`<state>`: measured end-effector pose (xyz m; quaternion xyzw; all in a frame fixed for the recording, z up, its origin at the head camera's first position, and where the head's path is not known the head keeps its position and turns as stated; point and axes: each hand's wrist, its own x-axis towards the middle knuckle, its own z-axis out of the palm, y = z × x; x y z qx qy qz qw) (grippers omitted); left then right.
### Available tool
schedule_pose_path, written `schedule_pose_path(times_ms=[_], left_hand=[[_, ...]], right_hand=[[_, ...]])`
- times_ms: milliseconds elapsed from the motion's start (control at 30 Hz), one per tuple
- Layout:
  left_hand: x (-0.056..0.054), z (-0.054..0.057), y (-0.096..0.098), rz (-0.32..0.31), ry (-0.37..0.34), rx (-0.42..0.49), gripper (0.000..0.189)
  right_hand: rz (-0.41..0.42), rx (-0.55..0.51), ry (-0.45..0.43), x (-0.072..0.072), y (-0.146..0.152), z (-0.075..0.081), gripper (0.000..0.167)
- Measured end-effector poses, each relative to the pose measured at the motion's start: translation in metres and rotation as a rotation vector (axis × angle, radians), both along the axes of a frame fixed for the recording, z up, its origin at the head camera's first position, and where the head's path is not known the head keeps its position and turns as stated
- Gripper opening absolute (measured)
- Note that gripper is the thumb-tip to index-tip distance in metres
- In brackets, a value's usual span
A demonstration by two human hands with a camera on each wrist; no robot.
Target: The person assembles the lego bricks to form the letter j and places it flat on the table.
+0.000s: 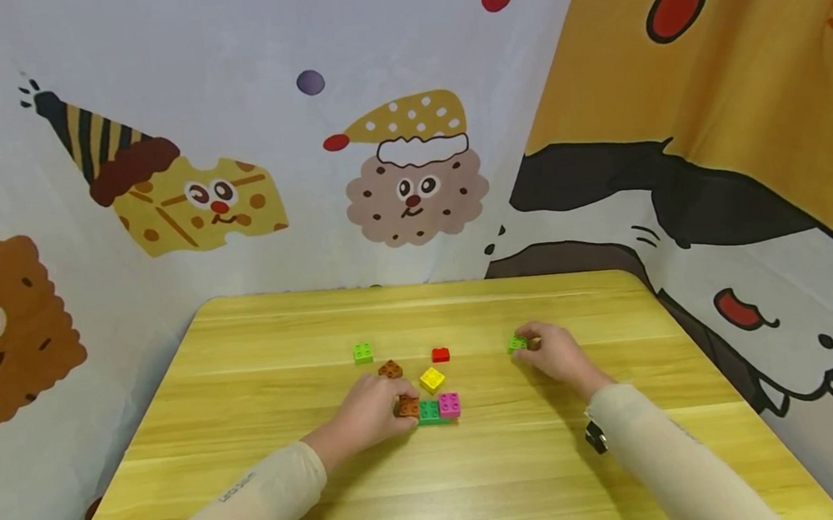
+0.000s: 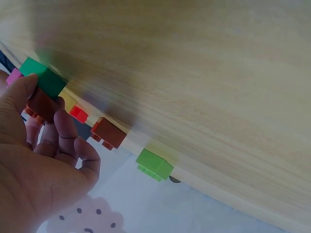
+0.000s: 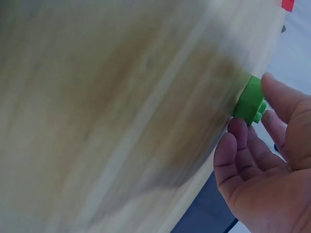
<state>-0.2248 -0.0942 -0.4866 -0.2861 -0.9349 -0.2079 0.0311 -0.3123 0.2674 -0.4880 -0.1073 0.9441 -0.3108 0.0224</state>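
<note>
My left hand (image 1: pixel 372 411) pinches a brown toy brick (image 1: pixel 409 406) between thumb and fingers. That brick sits against a green brick (image 1: pixel 429 412), which has a pink brick (image 1: pixel 449 405) at its right end. In the left wrist view the thumb of the left hand (image 2: pixel 48 160) also lies at the edge of the green brick (image 2: pixel 43 77). Farther right on the table, my right hand (image 1: pixel 557 354) holds a light green brick (image 1: pixel 517 344) by its sides. The right wrist view shows this brick (image 3: pixel 250 100) between thumb and fingertips, its studs facing the palm.
Just beyond the left hand lie another brown brick (image 1: pixel 390 369) and a yellow brick (image 1: pixel 432 379). Behind them are a second light green brick (image 1: pixel 363 353) and a small red brick (image 1: pixel 441 355). The wooden table (image 1: pixel 528 475) meets a cartoon-printed curtain (image 1: pixel 233 77) at its far edge.
</note>
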Motion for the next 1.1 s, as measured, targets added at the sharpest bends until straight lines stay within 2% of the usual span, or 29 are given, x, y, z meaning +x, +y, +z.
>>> schedule_pose_path(times_ms=[100,267,500,700,833,1100], left_hand=[[0.0,0.0,0.0,-0.005,-0.003,0.006,0.034],[0.0,-0.001,0.0,-0.01,-0.003,0.013,0.034],[0.0,-0.001,0.0,-0.002,-0.003,0.013,0.034],[0.0,0.002,0.0,-0.012,-0.013,0.021,0.034],[0.0,0.002,0.0,-0.016,-0.01,0.024,0.034],[0.0,0.002,0.0,-0.023,-0.001,0.039,0.034]], right_hand=[[0.0,0.009,0.021,0.001,-0.005,-0.003,0.043],[0.026,-0.036,-0.013,0.007,-0.023,0.002,0.038],[0.217,-0.189,-0.13,0.025,-0.062,0.022,0.037],[0.369,-0.217,-0.161,0.046,-0.085,0.037,0.033],[0.418,-0.218,-0.154,0.055,-0.092,0.037,0.034],[0.447,-0.213,-0.125,0.061,-0.095,0.027,0.036]])
